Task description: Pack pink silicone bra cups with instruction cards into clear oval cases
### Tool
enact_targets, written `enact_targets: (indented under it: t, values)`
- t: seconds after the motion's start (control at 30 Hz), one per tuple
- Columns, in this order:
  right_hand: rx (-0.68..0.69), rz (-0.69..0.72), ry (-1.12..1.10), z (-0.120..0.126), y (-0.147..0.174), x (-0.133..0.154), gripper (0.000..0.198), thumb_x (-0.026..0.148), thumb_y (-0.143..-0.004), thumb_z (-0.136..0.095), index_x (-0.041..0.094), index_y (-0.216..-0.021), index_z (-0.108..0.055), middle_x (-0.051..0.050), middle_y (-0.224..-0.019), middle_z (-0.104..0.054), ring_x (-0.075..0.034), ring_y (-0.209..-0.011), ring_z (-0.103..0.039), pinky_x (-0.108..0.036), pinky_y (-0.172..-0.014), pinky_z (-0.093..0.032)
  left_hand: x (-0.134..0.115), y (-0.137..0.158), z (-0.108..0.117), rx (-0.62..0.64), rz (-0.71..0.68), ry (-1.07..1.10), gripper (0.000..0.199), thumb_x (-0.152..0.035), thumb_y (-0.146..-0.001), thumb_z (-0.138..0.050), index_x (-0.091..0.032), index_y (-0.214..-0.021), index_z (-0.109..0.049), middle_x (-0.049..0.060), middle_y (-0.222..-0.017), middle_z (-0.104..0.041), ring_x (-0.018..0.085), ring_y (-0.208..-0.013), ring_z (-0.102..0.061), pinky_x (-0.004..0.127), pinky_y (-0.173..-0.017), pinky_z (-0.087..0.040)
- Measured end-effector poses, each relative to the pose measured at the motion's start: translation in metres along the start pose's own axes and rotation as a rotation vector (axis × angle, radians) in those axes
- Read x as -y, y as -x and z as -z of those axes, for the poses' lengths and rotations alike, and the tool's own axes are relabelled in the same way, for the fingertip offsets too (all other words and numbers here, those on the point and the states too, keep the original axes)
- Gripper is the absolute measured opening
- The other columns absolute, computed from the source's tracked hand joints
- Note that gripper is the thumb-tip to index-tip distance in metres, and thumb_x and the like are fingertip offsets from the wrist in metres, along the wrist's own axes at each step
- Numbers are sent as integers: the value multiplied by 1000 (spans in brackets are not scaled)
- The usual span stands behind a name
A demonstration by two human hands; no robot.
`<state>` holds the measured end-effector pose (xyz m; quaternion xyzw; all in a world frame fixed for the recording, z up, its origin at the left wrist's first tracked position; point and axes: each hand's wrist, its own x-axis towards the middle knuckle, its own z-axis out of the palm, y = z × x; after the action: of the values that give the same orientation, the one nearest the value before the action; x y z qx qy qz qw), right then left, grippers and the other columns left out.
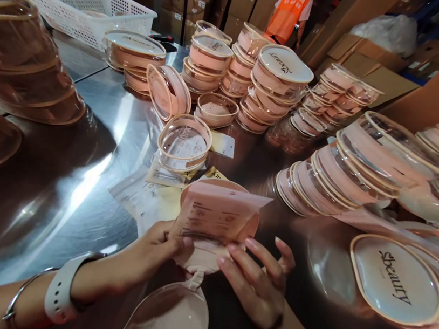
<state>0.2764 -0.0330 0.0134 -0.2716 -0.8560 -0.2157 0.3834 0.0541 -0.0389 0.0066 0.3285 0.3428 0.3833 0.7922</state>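
A pink stick-on bra, its two rounded cups joined by a small clasp, lies in front of me; the lower cup (171, 321) is nearest. Across its upper cup (193, 259) is a pale pink printed packet (216, 213), raised at the far edge. My left hand (156, 253) is closed at the left side, thumb over the packet's lower edge and the cup. My right hand (258, 281) has its fingers apart, with fingertips resting on the right lower edge of the packet and cup. Beyond them, clear printed bags (133, 196) lie under a round clear case (184, 143).
Stacks of pink cases (277, 85) with clear lids crowd the back and right of the metal table (90, 212). Tall stacks (25, 61) stand left. A white plastic basket (77, 14) is back left. A person in an orange vest (292, 11) stands among cardboard boxes.
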Motion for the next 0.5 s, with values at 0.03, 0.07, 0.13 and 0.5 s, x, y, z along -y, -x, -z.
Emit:
enact_targets:
  t: [0.03, 0.07, 0.13, 0.5]
  values:
    - [-1, 1, 10, -1, 1, 0, 17, 9, -94, -64, 23, -93, -72, 2, -92, -74, -14, -105, -63, -44, -123, -26, 1, 0, 0, 1, 22, 27, 31, -43, -81, -73, -12, -87, -74, 4, -75, -67, 15, -63, -59, 25, -60, -50]
    - [-15, -9, 21, -2, 1, 0, 19, 6, -92, -65, 23, -93, -72, 1, -95, -72, -15, -107, -62, -46, -122, -27, 1, 0, -1, -1, 34, 51, 34, -45, -81, -73, -12, -91, -74, 4, -75, -68, 15, -61, -59, 25, -59, -50]
    - [-84, -126, 11, -4, 1, 1, 18, 4, -89, -64, 21, -93, -69, -3, -98, -65, -19, -106, -61, -45, -114, -38, 3, 0, 1, -27, 52, 104, 36, -45, -81, -72, -11, -92, -73, 4, -73, -69, 13, -58, -59, 23, -56, -49]
    - [559, -867, -1276, -12, -7, 34, 12, 23, -92, -61, 16, -88, -71, -3, -96, -75, -20, -97, -71, -29, -95, -54, 14, 8, -16, -188, 37, 175, 29, -36, -80, -75, -16, -102, -74, 5, -90, -75, 23, -86, -68, 32, -83, -55]
